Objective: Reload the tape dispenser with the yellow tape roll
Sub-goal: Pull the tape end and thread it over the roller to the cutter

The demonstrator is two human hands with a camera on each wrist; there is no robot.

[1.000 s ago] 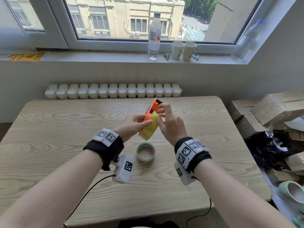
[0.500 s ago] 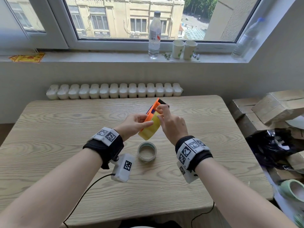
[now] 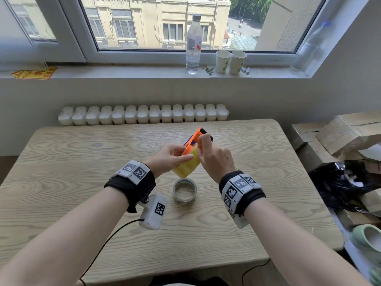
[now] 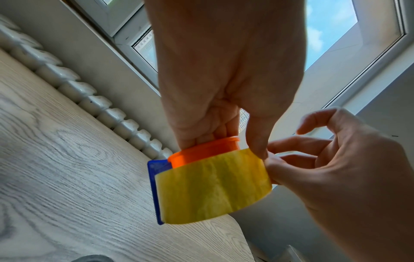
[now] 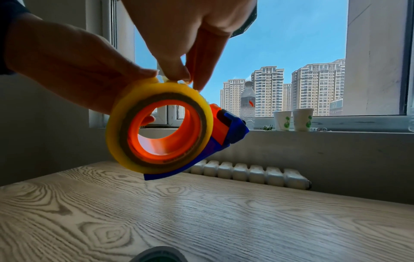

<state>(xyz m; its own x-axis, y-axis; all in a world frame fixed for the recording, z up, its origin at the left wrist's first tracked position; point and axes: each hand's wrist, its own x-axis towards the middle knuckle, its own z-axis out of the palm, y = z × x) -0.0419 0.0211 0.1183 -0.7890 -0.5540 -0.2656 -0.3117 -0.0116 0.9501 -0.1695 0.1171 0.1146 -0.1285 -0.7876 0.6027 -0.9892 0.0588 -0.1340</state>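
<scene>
The yellow tape roll (image 3: 186, 167) (image 4: 212, 187) (image 5: 134, 159) sits on the orange hub of the orange-and-blue tape dispenser (image 3: 194, 137) (image 4: 201, 150) (image 5: 226, 131), held in the air above the table's middle. My left hand (image 3: 171, 155) (image 4: 224, 88) grips the dispenser, thumb on the roll's rim. My right hand (image 3: 214, 155) (image 4: 336, 159) (image 5: 179, 53) pinches at the top of the roll with thumb and forefinger. Whether a loose tape end lies between them I cannot tell.
A spent, nearly bare tape ring (image 3: 185, 189) lies flat on the wooden table (image 3: 61, 182) just below my hands. Behind stands a white radiator (image 3: 142, 114); the sill holds a bottle (image 3: 193, 44) and two paper cups (image 3: 231, 61). Cardboard boxes (image 3: 340, 137) crowd the right.
My right hand's fingers have shifted slightly along the top of the roll. The dispenser and my left hand have stayed about where they were.
</scene>
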